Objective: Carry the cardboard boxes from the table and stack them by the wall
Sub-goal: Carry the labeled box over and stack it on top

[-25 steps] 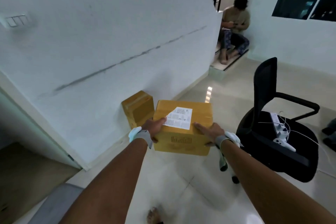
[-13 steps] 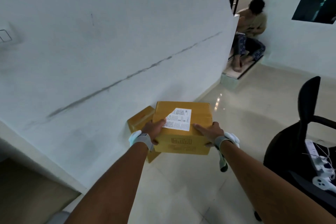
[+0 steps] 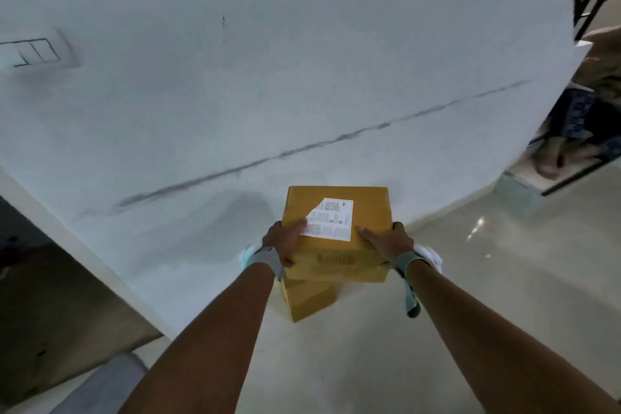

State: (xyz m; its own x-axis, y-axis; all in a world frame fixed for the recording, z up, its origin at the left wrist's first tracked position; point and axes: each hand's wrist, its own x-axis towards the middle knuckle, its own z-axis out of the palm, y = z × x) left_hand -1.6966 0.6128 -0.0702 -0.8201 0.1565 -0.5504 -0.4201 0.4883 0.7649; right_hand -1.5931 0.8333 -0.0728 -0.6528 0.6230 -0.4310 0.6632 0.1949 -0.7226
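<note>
Wall (image 3: 302,77): a broad white face with a dark diagonal scuff is filling most of the view; a switch plate (image 3: 37,52) is sitting high on it at the left.
Floor (image 3: 470,296): pale glossy tiles are running up to the wall's foot, where the stack is being built.
Carried box (image 3: 336,232): a yellow-brown cardboard box is being held in the air between both hands, close to the wall and directly over the lower one; whether it is touching it yet I cannot tell. Its white label (image 3: 331,218) is facing up, its printed side is facing the person, and its long axis appears to be running left to right, roughly along the wall.
Lower box (image 3: 309,301): it is standing on the floor against the wall, mostly hidden, and is sitting slightly turned relative to the carried one.
Left hand (image 3: 285,244): it is gripping the box's left edge, thumb lying over the top onto the label's corner, fingers wrapped down the side.
Right hand (image 3: 386,242): it is clasping the right edge, thumb flat on top, fingers curling around the side.
Step in hand: by my reading, the stacking step is under way, with the box being brought onto the one below.
Next move: it is calling for squaring the edges with the lower box, lowering evenly, then sliding both hands out sideways.
</note>
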